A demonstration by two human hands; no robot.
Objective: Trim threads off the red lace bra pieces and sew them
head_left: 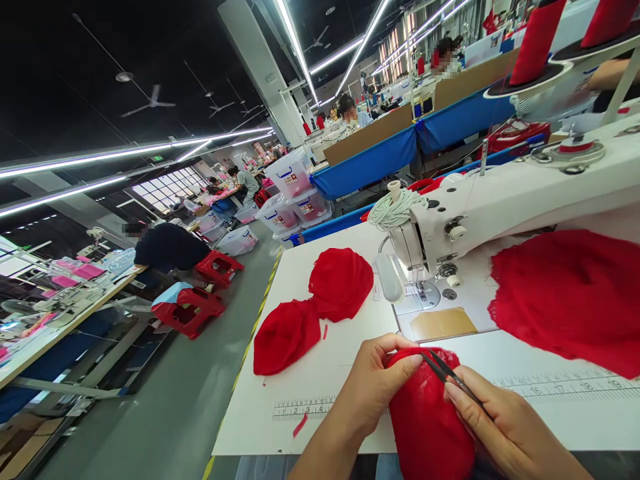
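Note:
My left hand (pixel 373 387) grips the upper edge of a red lace cup piece (pixel 427 427) at the near edge of the white sewing table (pixel 330 380), thumb and fingers pinched on the fabric. My right hand (pixel 505 427) holds thin black tweezers or snips (pixel 447 371), whose tip touches the top of the same red piece. Behind it stands the white sewing machine (pixel 500 200), its needle area (pixel 423 290) a short way beyond my hands.
Two finished red cups (pixel 315 307) lie on the table to the left. A pile of red lace (pixel 570 293) lies at the right under the machine arm. Red thread cones (pixel 537 40) stand above. Red stools (pixel 193 307), storage boxes (pixel 290 193) and seated workers fill the aisle to the left.

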